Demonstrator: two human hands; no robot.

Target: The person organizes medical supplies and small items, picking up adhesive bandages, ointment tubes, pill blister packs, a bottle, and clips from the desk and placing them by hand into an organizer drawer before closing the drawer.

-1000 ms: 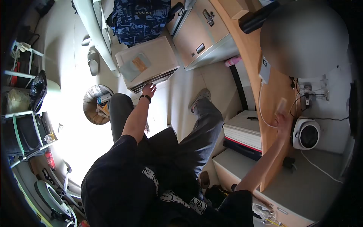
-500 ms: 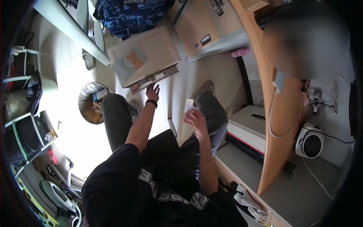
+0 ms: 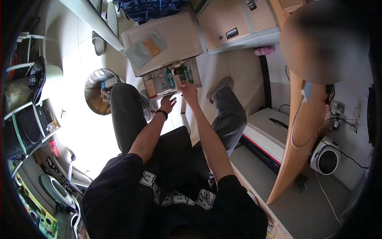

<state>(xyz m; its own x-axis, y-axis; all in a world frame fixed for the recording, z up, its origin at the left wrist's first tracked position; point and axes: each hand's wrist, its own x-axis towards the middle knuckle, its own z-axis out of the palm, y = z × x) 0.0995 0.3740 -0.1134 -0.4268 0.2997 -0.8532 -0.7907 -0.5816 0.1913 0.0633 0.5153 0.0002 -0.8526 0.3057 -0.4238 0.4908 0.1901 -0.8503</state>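
Note:
A pale drawer unit (image 3: 181, 34) stands on the floor in front of me with its top drawer (image 3: 159, 95) pulled out. Inside lie small bottles, among them a teal one (image 3: 170, 79), and other small packs. My right hand (image 3: 188, 92) is over the drawer's front right part, its fingers closed on a small white box (image 3: 177, 82) held upright. Just at the drawer's front edge is my left hand (image 3: 167, 104), palm partly turned up, fingers loosely bent and apart, with nothing seen in them.
A flat pouch (image 3: 146, 49) lies on the unit's top, with a blue patterned bag (image 3: 153, 8) behind. To the left stands a lined waste bin (image 3: 92, 97). Right of my leg are a white suitcase (image 3: 264, 129) and a wooden panel (image 3: 284, 159).
The drawer has come further out towards me, showing its contents. My left hand has moved back with it, and my right hand has carried the white box forward and left over it.

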